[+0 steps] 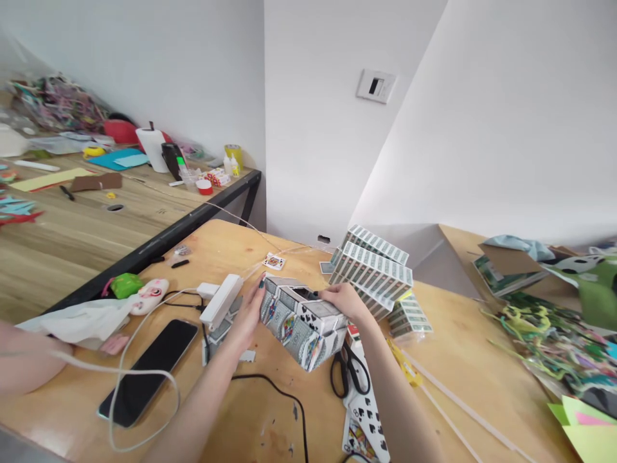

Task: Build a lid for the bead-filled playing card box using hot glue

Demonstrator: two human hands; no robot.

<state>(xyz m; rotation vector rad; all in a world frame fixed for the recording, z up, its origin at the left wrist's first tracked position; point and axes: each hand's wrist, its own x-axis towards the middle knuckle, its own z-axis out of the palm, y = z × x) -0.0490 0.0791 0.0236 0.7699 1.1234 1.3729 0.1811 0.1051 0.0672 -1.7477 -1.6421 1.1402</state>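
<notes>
A box built from playing cards (pixel 294 321) is held tilted above the table, an opening in its upper face. My left hand (pixel 251 302) grips its left end, thumb along the top edge. On the upper right side, my right hand (pixel 343 299) is closed on the rim of the opening, with some fingertips hidden. Black-handled scissors (pixel 349 373) lie just below the box, on top of loose playing cards (pixel 367 418). Behind my right hand stand stacked packs of playing cards (pixel 371 270). A single card (pixel 274 261) lies beyond the box.
A phone (pixel 149 373), a white power strip (pixel 222 302) and looping cables are at the left, near another person's arm (pixel 29 360). A green pouch (pixel 126 285) sits behind. Yarn scraps (pixel 535 334) heap on the right. A wooden table (pixel 159 218) with craft supplies adjoins.
</notes>
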